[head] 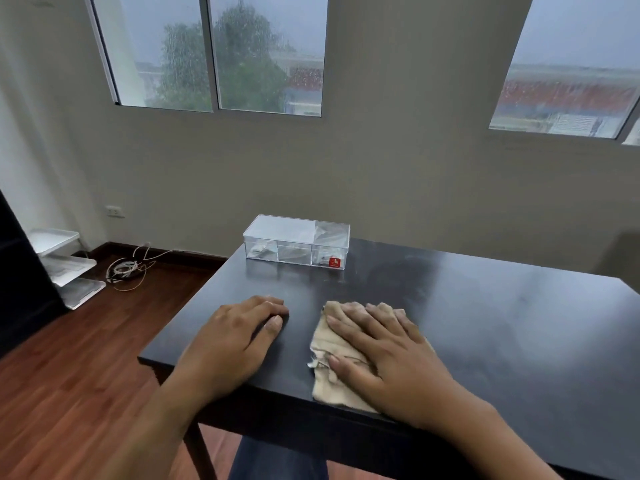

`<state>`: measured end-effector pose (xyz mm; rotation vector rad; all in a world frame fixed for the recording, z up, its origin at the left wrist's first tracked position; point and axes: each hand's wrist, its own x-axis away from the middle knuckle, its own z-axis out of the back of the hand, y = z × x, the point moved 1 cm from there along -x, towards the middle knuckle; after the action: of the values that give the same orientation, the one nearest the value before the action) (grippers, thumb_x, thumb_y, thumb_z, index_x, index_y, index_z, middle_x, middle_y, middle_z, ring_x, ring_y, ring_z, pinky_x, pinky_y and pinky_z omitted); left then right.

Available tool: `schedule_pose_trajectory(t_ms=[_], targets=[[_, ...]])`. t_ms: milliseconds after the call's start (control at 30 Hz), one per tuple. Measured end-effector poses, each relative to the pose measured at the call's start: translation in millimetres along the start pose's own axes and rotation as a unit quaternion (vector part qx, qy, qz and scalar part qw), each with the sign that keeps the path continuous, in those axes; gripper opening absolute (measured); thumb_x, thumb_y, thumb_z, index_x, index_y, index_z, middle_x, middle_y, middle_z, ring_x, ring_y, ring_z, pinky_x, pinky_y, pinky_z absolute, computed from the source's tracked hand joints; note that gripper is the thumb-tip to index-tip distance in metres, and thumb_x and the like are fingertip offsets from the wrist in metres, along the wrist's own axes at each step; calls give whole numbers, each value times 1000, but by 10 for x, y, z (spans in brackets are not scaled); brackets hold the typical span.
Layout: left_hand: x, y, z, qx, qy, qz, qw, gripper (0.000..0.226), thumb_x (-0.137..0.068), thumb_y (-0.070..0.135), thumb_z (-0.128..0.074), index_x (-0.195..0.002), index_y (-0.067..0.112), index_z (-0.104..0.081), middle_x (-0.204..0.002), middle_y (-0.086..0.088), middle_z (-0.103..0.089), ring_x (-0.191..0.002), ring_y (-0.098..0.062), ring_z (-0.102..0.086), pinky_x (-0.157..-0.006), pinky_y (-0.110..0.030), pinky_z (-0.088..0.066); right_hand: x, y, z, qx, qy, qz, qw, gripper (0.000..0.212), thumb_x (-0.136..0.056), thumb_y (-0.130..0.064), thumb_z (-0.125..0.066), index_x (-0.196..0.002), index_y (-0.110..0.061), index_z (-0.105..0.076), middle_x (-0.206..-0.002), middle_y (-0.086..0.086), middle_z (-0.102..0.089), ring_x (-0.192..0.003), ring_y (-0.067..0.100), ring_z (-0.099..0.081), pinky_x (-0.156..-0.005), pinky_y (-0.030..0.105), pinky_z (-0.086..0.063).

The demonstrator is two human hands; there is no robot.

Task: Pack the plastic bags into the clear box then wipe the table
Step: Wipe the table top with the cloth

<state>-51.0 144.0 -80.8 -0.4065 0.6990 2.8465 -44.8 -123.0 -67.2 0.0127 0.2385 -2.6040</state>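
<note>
Dark, glossy table [485,323], one only, with a faint pale smear showing on its far middle.

Left hand [239,341]: lies palm down on the bare tabletop near the front left corner, fingers loosely curved, gripping nothing. Reads as a brace.

Clear box [297,242]: one, lidded, at the far left edge of the table, well apart from both hands. Inside, crumpled plastic bags [327,237] show through the walls; their number cannot be told through the plastic. A red label sits on its front right corner. No loose bags visible on the table, so packing looks done.

Cloth [341,362]: one, beige, spread flat near the front edge, just right of the left hand.

Right hand [384,355]: flat on the cloth, fingers straight and spread, pressing it to the surface rather than clutching it.

Judgement: the wiping step is in hand. Next move calls for steady downward pressure while the cloth sweeps over the uncovered top to the right and the far smear, stopping short of the box.

Count: two hands, one cloth, one box, one table.
</note>
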Motion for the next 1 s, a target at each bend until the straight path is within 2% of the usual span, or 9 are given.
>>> schedule_pose_trajectory(t_ms=[100, 167, 267, 333, 433, 533, 633, 867, 1000], targets=[[50, 116, -70, -11, -16, -3, 1000, 40, -101, 53, -34, -136, 43, -53, -145, 27, -48, -136, 0, -42, -111, -26, -32, 234, 368, 125, -2, -15, -54, 998, 62, -89, -83, -16, -149, -70, -4, -163, -37, 4, -155, 0, 9, -126, 39, 8], [65, 247, -112, -18, -27, -6, 999, 43, -101, 55, -34, -139, 43, -50, -149, 26, -44, -137, -5, -42, -113, -30, -35, 238, 644, 197, 3, -12, -121, 993, 63, -88, -83, -15, -149, -69, -4, -165, -34, 2, -156, 4, 4, -125, 47, 5], [24, 478, -166, -25, -50, -20, 998, 45, -102, 51, -38, -145, 38, -47, -153, 21, -41, -138, -7, -41, -113, -26, -30, 203, 792, 183, 4, 7, -188, 982, 65, -91, -81, -14, -153, -63, -5, -168, -28, -1, -157, 10, 0, -124, 56, 4], [-46, 598, -188, -42, -65, -34, 996, 46, -103, 50, -37, -147, 37, -44, -154, 21, -38, -138, -6, -41, -112, -23, -29, 262, 708, 117, 17, 23, -185, 982, 67, -91, -80, -12, -155, -60, -2, -169, -26, 0, -158, 13, 1, -124, 58, 2], [-172, 655, -218, -56, -68, -40, 995, 46, -103, 50, -37, -146, 37, -45, -152, 24, -39, -133, -7, -47, -107, -25, -36, 465, 569, 88, 18, 26, -140, 990, 68, -87, -84, -8, -151, -65, 2, -167, -30, 6, -157, 10, 8, -125, 54, 5], [-309, 624, -273, -56, -70, -43, 995, 46, -102, 51, -37, -145, 37, -47, -149, 24, -41, -131, -8, -49, -106, -25, -38, 598, 620, 140, 1, 2, -102, 995, 64, -87, -86, -11, -147, -71, 2, -162, -39, 10, -154, 1, 16, -125, 49, 9], [-370, 608, -317, -46, -63, -37, 996, 47, -101, 52, -38, -145, 37, -47, -149, 24, -41, -133, -9, -48, -108, -28, -38, 508, 802, 204, -14, -31, -93, 995, 61, -90, -84, -17, -146, -72, 4, -162, -40, 10, -153, 0, 18, -125, 49, 11], [-348, 587, -355, -29, -50, -40, 998, 47, -103, 48, -39, -148, 35, -45, -154, 23, -38, -140, -2, -38, -113, -21, -28, -330, 1686, 291, 12, -29, -208, 978, 72, -84, -86, -7, -152, -64, 3, -169, -26, 2, -158, 15, 1, -122, 60, 3], [-359, 573, -363, -16, -39, -43, 998, 46, -102, 47, -40, -146, 35, -46, -153, 24, -40, -139, -1, -40, -113, -23, -31, -913, 1855, 303, -1, -26, -243, 970, 73, -88, -85, -10, -155, -58, -2, -170, -22, 2, -159, 21, 1, -120, 63, 3]])
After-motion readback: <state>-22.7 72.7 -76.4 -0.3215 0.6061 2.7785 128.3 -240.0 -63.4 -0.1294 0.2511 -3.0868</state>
